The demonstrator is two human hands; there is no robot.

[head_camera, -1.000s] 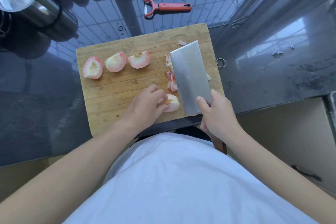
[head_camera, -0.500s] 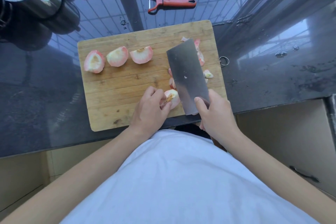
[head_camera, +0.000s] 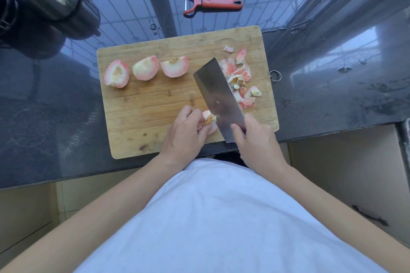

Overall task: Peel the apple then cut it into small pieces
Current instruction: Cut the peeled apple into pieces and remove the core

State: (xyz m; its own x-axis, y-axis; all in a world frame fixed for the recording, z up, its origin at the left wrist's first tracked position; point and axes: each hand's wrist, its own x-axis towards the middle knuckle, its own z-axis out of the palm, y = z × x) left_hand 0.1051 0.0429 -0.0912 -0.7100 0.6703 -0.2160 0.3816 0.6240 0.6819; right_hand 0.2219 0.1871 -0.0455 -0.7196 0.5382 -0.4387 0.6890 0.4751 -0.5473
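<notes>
Three quarters [head_camera: 146, 70] wait in a row on the board [head_camera: 142, 117]. The left hand [head_camera: 185, 133] pinches a fourth [head_camera: 209, 122], steadying it on the near edge; the right hand [head_camera: 255, 139] wraps the cleaver [head_camera: 218, 97], likely for coring. Cut bits [head_camera: 241, 77] sit rightward.

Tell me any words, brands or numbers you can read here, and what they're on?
None can be read.
cutting board: a faint mark near its corner by the right hand, too blurred to read.
cleaver: no lettering visible.
red peeler: no lettering visible.
</notes>
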